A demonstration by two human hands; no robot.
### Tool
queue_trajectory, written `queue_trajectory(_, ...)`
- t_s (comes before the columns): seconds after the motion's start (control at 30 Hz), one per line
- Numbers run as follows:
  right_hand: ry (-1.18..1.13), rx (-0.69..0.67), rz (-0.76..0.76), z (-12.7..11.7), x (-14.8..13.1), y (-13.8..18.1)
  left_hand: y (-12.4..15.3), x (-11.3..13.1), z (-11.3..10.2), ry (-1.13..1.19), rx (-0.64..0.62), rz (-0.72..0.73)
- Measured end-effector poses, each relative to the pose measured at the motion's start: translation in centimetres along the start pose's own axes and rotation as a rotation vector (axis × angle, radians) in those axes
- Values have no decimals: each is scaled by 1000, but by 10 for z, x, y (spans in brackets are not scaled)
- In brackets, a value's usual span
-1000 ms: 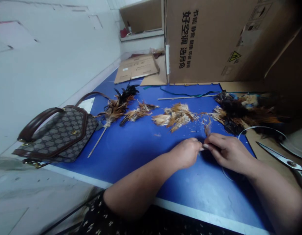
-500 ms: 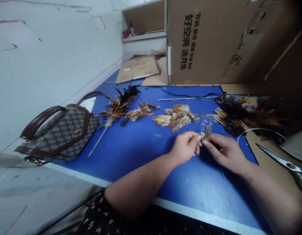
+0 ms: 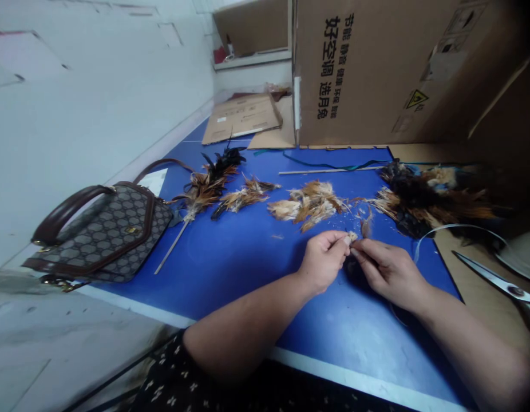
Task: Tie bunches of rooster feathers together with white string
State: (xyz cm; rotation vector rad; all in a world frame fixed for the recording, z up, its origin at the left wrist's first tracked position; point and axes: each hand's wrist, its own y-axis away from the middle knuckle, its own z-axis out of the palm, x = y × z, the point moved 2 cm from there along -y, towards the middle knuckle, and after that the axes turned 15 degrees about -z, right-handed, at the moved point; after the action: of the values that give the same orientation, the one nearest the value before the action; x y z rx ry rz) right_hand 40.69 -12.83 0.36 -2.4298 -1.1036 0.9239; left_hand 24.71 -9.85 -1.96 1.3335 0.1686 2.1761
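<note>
My left hand [image 3: 324, 260] pinches a small pale feather tuft [image 3: 352, 235] between thumb and fingers. Right beside it, my right hand [image 3: 387, 269] is closed in a pinch at the tuft's lower end; what lies between its fingertips is too small to make out. Just beyond the hands lie a loose brown feather [image 3: 366, 222] and a pile of tan and white feathers [image 3: 310, 205]. A smaller feather bunch [image 3: 246, 196] is left of that pile. Farther left rests a feather-covered stick [image 3: 209, 186] with a bare lower end.
Dark and brown feathers [image 3: 419, 197] are heaped at right, near a bare stick [image 3: 325, 171] and green ribbon [image 3: 353, 167]. Scissors [image 3: 497, 282] and a spool of pale strip [image 3: 525, 252] lie at far right. A handbag [image 3: 114, 234] stands left; a large cardboard box [image 3: 376, 74] stands behind.
Both hands stay together, with the right hand shifted slightly left and its fingers drawn closer together. The view has moved a little; the feathers on the table lie as before.
</note>
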Motion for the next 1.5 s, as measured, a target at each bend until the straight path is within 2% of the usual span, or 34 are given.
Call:
queue_trajectory(0.5,40,-22,-3,8,-9,-3,2,9,2,89,48,8)
queue_trajectory(0.7,102,102,61,7,-7,1,-3,16,-5,-2,-96,-29)
queue_trajectory(0.83,69,146,122,4,-8,1,-8,13,-10,13,-64,-57)
queue_trajectory(0.93,114,96,36,3,-9,0,-9,10,-11,48,-13,-105)
queue_trajectory(1.33,369,-10,-228,4,-8,3,-5,8,-7,79,-6,-175)
queue_trajectory(1.5,317,7,-180,3,-7,3,-4,9,-7,88,-14,-192)
